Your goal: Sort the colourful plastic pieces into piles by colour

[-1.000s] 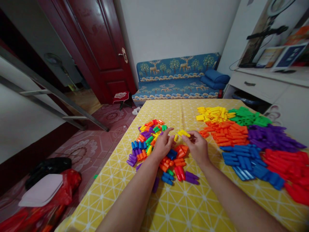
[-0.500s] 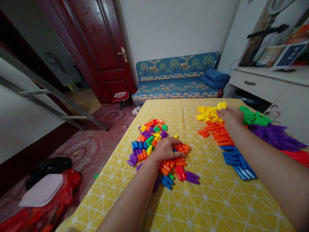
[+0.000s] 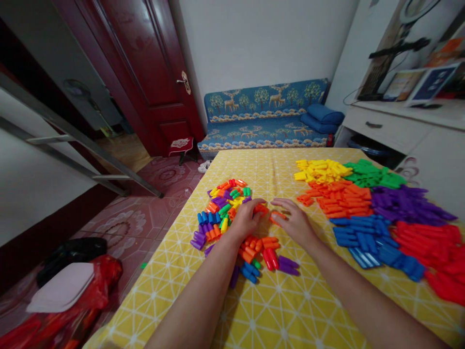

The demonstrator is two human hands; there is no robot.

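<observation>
While both hands sit low over the yellow tablecloth (image 3: 276, 310), the action is right at the near edge of the mixed pile of pegs (image 3: 228, 213). Left hand (image 3: 247, 219) curls its fingers round an orange piece (image 3: 260, 209), thumb side turned inward; the grip looks narrow and closed on it, though the palm hides most of it. Right hand (image 3: 295, 222) lies flatter, fingers half spread, fingertips touching a second orange peg (image 3: 276, 216) that lies roughly crosswise, pointing toward the left hand. That peg sits just beside the left fingers, so the two hands nearly meet. Sorted heaps lie well off to the right: the orange heap (image 3: 341, 198) is nearest the right hand, the yellow heap (image 3: 319, 169) beyond it
</observation>
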